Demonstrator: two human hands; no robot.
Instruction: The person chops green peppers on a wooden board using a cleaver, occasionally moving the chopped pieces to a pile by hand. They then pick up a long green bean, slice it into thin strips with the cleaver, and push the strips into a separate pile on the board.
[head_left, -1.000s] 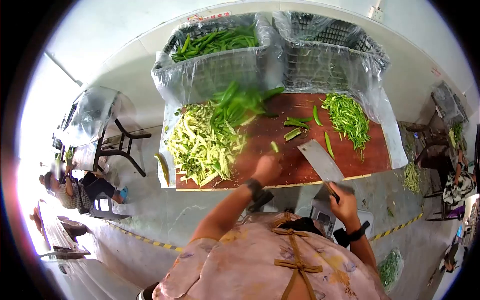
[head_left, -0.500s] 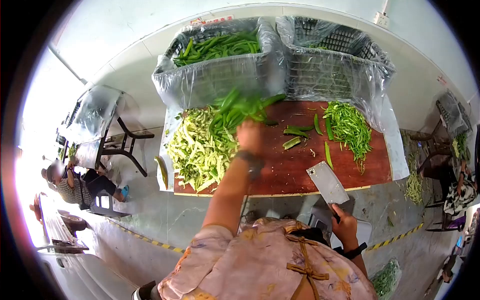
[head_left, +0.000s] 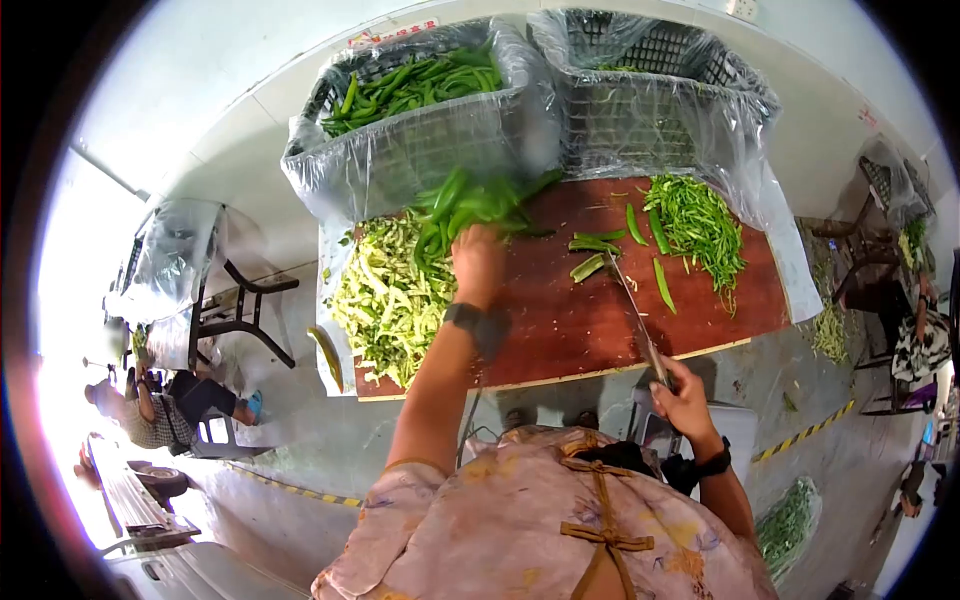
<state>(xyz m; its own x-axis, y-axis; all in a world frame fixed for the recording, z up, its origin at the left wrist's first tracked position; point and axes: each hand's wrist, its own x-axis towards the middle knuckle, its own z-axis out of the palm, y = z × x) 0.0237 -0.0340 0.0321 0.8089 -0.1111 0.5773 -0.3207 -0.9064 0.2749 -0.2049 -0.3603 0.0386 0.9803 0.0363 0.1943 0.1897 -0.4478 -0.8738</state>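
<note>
Edge-on cleaver [head_left: 630, 310] is clasped by right hand [head_left: 685, 400]; left hand [head_left: 478, 262] is half-buried among green peppers [head_left: 470, 198], its grip indeterminable.

Single head-worn fisheye view, looking steeply down, close over cutting board [head_left: 590, 320]

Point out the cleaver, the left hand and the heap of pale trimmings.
cleaver [head_left: 632, 310]: head view, middle of the blade.
left hand [head_left: 478, 262]: head view, back of the hand.
pale trimmings [head_left: 385, 300]: head view, centre of the heap.
</note>
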